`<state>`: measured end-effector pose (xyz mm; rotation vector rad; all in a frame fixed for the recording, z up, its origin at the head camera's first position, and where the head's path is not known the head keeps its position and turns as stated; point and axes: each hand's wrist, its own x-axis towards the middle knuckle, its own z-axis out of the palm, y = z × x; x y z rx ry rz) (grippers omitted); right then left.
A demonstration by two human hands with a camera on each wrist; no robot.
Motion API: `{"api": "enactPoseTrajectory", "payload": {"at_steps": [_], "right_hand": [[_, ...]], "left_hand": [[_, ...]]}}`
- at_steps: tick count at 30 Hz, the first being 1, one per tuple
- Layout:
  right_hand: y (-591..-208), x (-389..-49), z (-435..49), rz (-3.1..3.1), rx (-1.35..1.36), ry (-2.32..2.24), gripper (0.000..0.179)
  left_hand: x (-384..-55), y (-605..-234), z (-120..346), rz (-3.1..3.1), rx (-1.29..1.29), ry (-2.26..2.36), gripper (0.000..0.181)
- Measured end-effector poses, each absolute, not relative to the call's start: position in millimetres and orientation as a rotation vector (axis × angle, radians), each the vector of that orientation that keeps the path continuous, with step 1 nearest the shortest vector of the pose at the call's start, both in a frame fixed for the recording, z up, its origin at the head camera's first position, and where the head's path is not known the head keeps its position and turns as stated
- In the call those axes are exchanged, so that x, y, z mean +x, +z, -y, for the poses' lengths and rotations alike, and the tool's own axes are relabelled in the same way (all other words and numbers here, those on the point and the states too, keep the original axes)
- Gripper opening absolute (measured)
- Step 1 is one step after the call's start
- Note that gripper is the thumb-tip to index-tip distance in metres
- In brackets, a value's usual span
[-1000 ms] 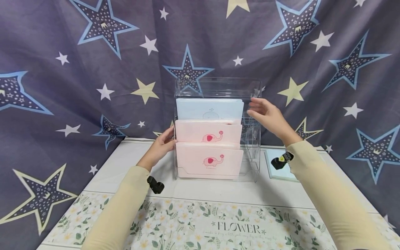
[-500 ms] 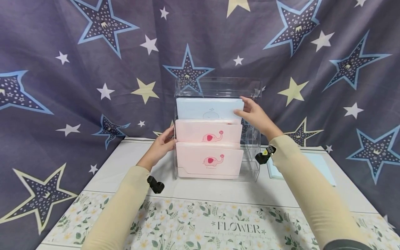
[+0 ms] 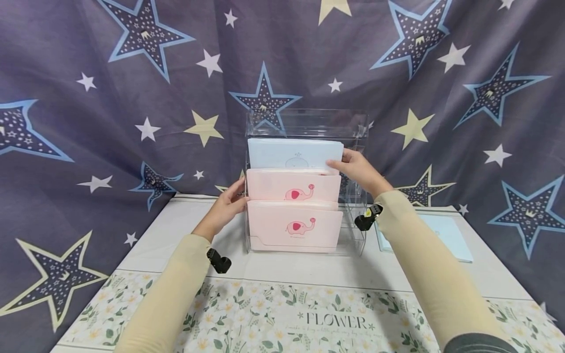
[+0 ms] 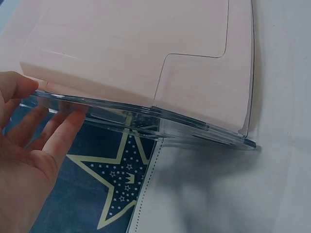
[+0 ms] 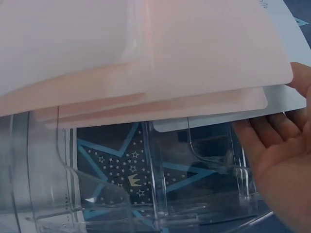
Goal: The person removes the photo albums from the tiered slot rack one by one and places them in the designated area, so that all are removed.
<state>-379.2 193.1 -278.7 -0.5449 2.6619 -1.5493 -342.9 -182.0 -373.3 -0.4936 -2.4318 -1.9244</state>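
A clear, tiered file rack [image 3: 353, 245] stands on the table. Two tiers hold pink elephant-print folders, the lower pink folder [image 3: 269, 228] in front and the upper pink folder [image 3: 269, 185] behind it. Above them is a light blue folder [image 3: 273, 151] with a whale outline, its lower part hidden. My right hand [image 3: 359, 169] pinches the blue folder's right edge, thumb in front and fingers behind, as the right wrist view shows. My left hand [image 3: 222, 211] holds the rack's left side, thumb at the front edge and fingers against the outer face [image 4: 97, 114].
More light blue folders [image 3: 450, 235] lie flat on the table, right of the rack, partly behind my right sleeve. A floral mat [image 3: 247, 314] reading "FLOWER" covers the table's near part. A star-patterned curtain [image 3: 176, 122] hangs close behind the rack.
My right hand has come in leftward from beside the rack and taken hold of the blue folder's right edge, then lowered slightly. My left hand stays put.
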Motion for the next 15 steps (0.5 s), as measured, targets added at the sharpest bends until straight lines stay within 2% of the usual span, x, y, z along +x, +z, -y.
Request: {"api": "enactPoseTrajectory", "payload": {"at_steps": [6,10,15], "right_hand": [[-275.3,-383.5,-189.8,-2.673,-0.498,-1.476,0.051],[-276.2,-386.6,-186.8,-2.672,-0.471,-1.514,0.04],[-280.6,-387.6,-185.1,-2.631,-0.462,-1.614,0.037]], "left_hand": [[-343.6,-371.6,183.0,2.445,-0.49,-1.901,0.068],[-343.9,-372.1,182.7,2.444,-0.48,-1.893,0.069],[-342.8,-372.1,180.9,2.448,-0.481,-1.896,0.068]]}}
